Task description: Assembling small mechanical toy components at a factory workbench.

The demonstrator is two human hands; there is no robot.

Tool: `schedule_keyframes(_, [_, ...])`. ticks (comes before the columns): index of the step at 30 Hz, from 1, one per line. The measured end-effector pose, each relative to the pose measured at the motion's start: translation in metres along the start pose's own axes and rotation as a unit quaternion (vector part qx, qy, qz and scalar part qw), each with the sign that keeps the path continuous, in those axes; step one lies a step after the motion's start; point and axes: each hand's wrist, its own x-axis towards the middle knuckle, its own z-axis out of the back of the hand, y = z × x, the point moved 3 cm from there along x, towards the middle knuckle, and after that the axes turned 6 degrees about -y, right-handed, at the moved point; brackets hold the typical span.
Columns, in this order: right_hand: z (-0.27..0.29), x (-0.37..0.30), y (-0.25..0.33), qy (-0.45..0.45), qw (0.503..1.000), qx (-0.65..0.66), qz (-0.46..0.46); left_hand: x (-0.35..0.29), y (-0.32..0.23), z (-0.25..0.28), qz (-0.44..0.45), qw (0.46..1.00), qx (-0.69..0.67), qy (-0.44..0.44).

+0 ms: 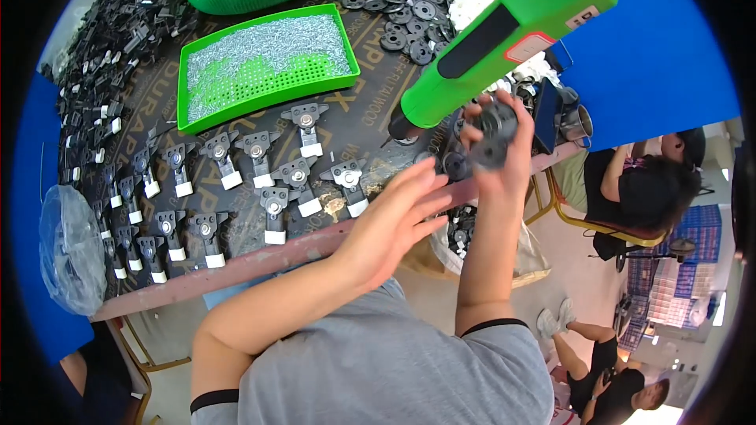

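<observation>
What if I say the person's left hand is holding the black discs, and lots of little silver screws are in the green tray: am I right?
Not quite: the head view shows the right hand holding the black discs. The little silver screws are indeed in the green tray.

— And there they are: dark, round plastic discs (496, 124), gathered up in the right hand (519, 142)!

— How many can you call?

— Looks like two, one above the other in view, but blur smears the detail.

— And how are they held?

— Fingers curled around the rims, raised near the table's edge (547, 159), upper face showing!
</observation>
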Motion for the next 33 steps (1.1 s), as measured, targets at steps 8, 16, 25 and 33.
schedule_keyframes(8, [-0.024, -0.114, -0.042, 0.195, 0.628, -0.645, 0.388, 0.012, 0.021, 0.001, 0.084, 0.969, -0.229, 0.033])
schedule_keyframes(16, [-0.015, -0.098, -0.023, 0.100, 0.744, -0.554, 0.359, 0.010, 0.026, 0.012, 0.132, 0.947, -0.291, -0.024])
schedule_keyframes(25, [0.020, -0.021, -0.002, -0.013, 0.618, -0.757, 0.214, -0.005, 0.014, 0.016, 0.174, 0.926, -0.336, -0.002])
schedule_keyframes(33, [0.010, -0.013, -0.005, 0.064, 0.529, -0.817, 0.221, -0.040, -0.018, 0.041, 0.154, 0.948, -0.276, 0.025])
